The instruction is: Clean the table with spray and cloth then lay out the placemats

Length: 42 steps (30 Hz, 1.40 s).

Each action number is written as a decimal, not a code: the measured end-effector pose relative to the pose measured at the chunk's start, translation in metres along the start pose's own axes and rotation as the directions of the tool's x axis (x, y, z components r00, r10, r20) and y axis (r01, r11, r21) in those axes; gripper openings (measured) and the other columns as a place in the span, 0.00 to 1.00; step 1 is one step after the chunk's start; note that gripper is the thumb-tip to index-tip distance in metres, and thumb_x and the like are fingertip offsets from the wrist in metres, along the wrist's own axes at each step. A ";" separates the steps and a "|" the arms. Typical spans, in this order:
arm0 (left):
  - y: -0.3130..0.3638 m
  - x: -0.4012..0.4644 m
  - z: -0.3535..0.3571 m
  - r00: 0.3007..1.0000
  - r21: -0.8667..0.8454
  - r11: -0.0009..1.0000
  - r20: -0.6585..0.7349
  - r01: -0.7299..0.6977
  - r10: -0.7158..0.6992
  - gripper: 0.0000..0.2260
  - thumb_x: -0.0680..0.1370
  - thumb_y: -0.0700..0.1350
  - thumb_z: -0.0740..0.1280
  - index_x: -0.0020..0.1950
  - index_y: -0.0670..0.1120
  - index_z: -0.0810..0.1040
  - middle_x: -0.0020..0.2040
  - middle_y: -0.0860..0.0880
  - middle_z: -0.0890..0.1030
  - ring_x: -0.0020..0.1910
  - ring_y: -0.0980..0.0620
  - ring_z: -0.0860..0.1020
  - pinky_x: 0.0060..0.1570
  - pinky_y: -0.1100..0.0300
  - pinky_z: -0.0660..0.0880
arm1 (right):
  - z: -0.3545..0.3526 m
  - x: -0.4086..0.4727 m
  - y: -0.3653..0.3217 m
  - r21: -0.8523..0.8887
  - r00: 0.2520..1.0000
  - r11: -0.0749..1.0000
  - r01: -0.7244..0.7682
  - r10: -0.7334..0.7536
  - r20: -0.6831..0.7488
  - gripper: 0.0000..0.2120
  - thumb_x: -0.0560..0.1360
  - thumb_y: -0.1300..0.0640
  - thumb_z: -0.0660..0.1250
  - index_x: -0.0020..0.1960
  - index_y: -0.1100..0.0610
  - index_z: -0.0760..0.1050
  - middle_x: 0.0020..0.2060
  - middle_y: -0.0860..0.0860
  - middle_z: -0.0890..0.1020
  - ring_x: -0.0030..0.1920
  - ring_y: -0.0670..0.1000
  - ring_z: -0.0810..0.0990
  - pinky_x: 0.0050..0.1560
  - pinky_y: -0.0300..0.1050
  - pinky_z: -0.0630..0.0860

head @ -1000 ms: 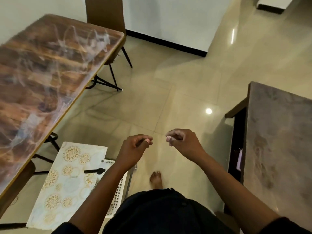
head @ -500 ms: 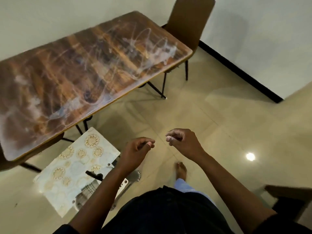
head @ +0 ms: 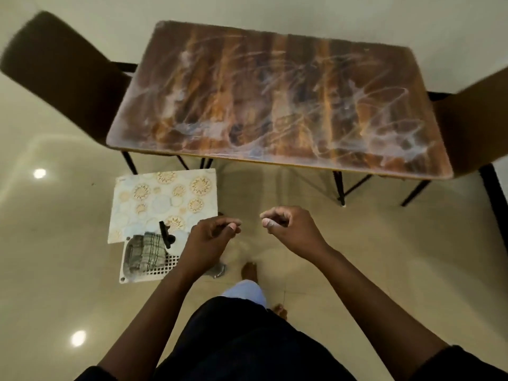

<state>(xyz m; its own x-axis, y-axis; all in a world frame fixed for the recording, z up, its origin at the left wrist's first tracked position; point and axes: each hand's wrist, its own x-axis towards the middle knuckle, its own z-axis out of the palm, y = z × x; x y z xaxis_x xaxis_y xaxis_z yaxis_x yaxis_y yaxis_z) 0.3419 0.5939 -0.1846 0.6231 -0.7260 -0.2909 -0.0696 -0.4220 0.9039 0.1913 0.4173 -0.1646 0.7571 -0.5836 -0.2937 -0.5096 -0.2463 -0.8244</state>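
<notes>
A brown wood-grain table (head: 275, 94) with whitish smears across its top stands ahead of me. On a low white perforated stool (head: 154, 270) at the lower left lie a pale placemat (head: 162, 199) with round floral patterns, a folded green checked cloth (head: 145, 251) and a spray bottle with a black trigger (head: 166, 237). My left hand (head: 211, 237) hangs over the stool's right side with curled fingers, holding nothing. My right hand (head: 288, 229) hovers beside it over the floor, fingers also curled and empty.
A dark brown chair (head: 60, 75) stands at the table's left end and another chair (head: 475, 122) at its right end. A pale wall runs behind the table. Glossy beige floor tiles lie around me, and my bare feet (head: 248, 270) are below my hands.
My view has swung left until the table is straight ahead. The stool with the mat, cloth and bottle now lies beside my left hand. Both hands keep the same curled pose.
</notes>
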 end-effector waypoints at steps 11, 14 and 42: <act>-0.029 0.037 -0.070 0.884 -0.211 0.964 -0.402 0.165 -0.239 0.10 0.80 0.50 0.68 0.55 0.52 0.89 0.48 0.53 0.90 0.52 0.52 0.88 0.59 0.41 0.83 | 0.055 0.161 -0.081 -0.175 0.887 0.938 0.298 -0.205 0.413 0.08 0.77 0.51 0.71 0.55 0.49 0.85 0.45 0.43 0.86 0.45 0.41 0.84 0.50 0.52 0.83; -0.038 0.045 -0.089 0.845 -0.242 0.948 -0.446 0.205 -0.296 0.07 0.82 0.48 0.69 0.54 0.55 0.88 0.48 0.55 0.89 0.52 0.55 0.87 0.60 0.44 0.82 | 0.077 0.197 -0.099 -0.180 0.842 0.923 0.341 -0.214 0.495 0.07 0.78 0.51 0.71 0.55 0.48 0.84 0.46 0.43 0.86 0.46 0.41 0.83 0.52 0.49 0.82; -0.369 0.073 -0.063 0.412 0.089 0.521 -0.730 0.849 -0.545 0.21 0.71 0.51 0.79 0.62 0.47 0.84 0.59 0.43 0.82 0.53 0.36 0.79 0.48 0.46 0.73 | 0.480 0.328 -0.005 0.125 -0.120 0.269 0.955 -0.036 0.992 0.14 0.73 0.58 0.71 0.56 0.45 0.84 0.57 0.48 0.84 0.58 0.53 0.80 0.56 0.50 0.78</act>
<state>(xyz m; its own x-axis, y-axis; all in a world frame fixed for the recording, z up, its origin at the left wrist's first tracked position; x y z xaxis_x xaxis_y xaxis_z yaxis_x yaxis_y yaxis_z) 0.4619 0.7310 -0.5195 0.8635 0.3278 -0.3834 0.4230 -0.8846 0.1963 0.6385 0.5990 -0.4890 0.3330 0.8464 -0.4156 0.6372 -0.5269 -0.5625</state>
